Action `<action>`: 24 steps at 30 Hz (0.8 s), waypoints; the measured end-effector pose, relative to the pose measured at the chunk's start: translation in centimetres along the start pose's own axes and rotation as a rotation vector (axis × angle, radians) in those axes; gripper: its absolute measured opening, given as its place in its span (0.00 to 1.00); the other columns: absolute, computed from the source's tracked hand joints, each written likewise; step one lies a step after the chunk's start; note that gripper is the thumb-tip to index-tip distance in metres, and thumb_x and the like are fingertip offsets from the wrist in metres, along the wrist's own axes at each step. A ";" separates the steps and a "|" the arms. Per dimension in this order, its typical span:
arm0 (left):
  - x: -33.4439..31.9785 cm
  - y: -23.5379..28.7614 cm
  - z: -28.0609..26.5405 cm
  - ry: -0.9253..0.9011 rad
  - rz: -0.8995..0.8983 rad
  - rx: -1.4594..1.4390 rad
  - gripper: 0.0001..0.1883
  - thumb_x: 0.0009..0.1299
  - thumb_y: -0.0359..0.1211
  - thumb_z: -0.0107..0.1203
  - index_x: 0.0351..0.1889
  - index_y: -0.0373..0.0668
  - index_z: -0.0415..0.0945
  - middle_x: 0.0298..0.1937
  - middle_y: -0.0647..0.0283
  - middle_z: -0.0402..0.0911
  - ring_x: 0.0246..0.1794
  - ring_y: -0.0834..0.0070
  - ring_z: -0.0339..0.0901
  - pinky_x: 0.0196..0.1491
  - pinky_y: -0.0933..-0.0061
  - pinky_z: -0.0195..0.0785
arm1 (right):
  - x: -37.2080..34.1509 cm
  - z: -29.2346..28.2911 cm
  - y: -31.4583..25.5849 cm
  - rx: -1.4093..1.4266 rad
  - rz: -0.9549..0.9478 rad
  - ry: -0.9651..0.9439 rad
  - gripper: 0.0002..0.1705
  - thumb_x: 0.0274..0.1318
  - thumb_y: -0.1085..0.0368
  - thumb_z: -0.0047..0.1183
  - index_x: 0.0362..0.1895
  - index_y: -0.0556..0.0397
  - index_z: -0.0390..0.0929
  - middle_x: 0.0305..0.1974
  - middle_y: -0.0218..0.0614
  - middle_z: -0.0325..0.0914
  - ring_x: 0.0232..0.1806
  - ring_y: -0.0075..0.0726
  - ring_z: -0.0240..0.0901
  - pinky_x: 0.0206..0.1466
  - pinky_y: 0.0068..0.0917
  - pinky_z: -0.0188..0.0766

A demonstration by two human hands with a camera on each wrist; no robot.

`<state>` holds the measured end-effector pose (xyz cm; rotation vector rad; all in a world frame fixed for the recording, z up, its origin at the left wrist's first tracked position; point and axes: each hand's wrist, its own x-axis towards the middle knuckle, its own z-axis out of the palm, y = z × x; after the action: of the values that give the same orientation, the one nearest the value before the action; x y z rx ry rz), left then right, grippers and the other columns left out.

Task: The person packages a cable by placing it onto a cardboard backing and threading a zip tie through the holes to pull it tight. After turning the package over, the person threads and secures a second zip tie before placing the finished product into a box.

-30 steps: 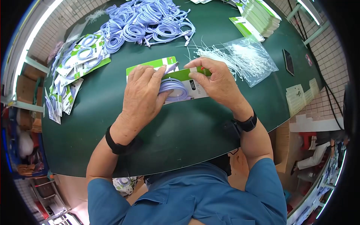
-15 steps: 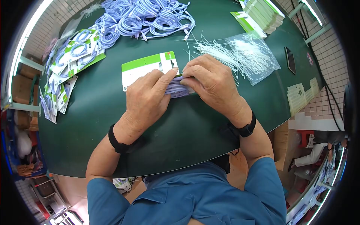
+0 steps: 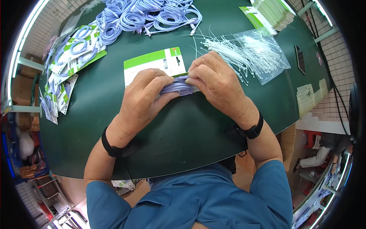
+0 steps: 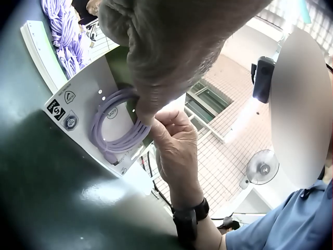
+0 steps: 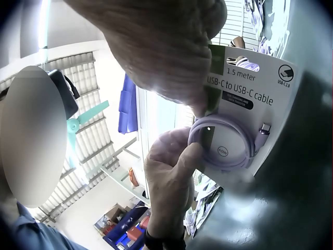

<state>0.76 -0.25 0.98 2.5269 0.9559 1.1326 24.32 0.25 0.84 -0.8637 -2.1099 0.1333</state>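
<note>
A lilac USB-C cable [image 3: 179, 87] lies coiled against the white and green packaging card [image 5: 250, 86], which is tilted on edge in the head view. My left hand [image 3: 143, 95] grips coil and card from the left side, thumb on the near face. Thumb and fingers of my right hand [image 3: 219, 80] pinch at the card's green top edge, beside the coil. The left wrist view shows the coil [image 4: 112, 125] on the card's printed face, and both hands' fingertips meet near its edge. Flat on the table behind lies another green and white card [image 3: 152, 63].
A heap of lilac cables [image 3: 141, 17] fills the back of the green table [image 3: 183, 133]. Carded cables [image 3: 76, 57] pile up at left. Right of the hands are white cable ties [image 3: 236, 53] in a plastic bag [image 3: 270, 57], a phone [image 3: 300, 59] and stacked cards [image 3: 272, 13].
The held card has tilted from face up to on edge, uncovering the card behind. My right hand has moved left from the card's right part to beside the coil.
</note>
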 end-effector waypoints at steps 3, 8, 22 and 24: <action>0.0 0.2 -0.1 -0.001 0.011 -0.010 0.19 0.54 0.22 0.72 0.43 0.38 0.80 0.42 0.59 0.83 0.41 0.59 0.83 0.42 0.63 0.78 | 0.0 -0.1 0.1 0.025 0.007 -0.004 0.14 0.46 0.74 0.72 0.32 0.53 0.77 0.36 0.33 0.79 0.39 0.40 0.74 0.41 0.34 0.74; -0.4 0.1 0.6 0.037 0.095 0.108 0.17 0.54 0.19 0.69 0.42 0.37 0.80 0.42 0.58 0.83 0.39 0.60 0.83 0.40 0.64 0.78 | 0.0 -0.5 0.1 0.069 0.026 -0.021 0.13 0.45 0.74 0.72 0.32 0.53 0.79 0.36 0.32 0.79 0.38 0.39 0.74 0.40 0.33 0.73; -0.4 -0.5 1.2 0.080 0.173 0.148 0.13 0.56 0.20 0.67 0.39 0.36 0.80 0.40 0.56 0.81 0.37 0.61 0.83 0.37 0.64 0.78 | 0.0 -0.7 -0.1 0.075 0.060 -0.039 0.13 0.43 0.76 0.73 0.32 0.53 0.81 0.36 0.33 0.80 0.38 0.39 0.75 0.38 0.32 0.73; -0.2 -0.5 1.3 0.092 0.182 0.148 0.13 0.56 0.20 0.67 0.39 0.35 0.80 0.39 0.56 0.81 0.36 0.61 0.83 0.36 0.65 0.77 | 0.1 -0.7 0.0 0.069 0.059 -0.042 0.13 0.43 0.76 0.73 0.31 0.53 0.81 0.36 0.32 0.80 0.38 0.39 0.75 0.38 0.32 0.73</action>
<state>1.33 0.08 -0.25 2.7494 0.8758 1.2838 24.80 0.16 1.39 -0.8889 -2.1073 0.2558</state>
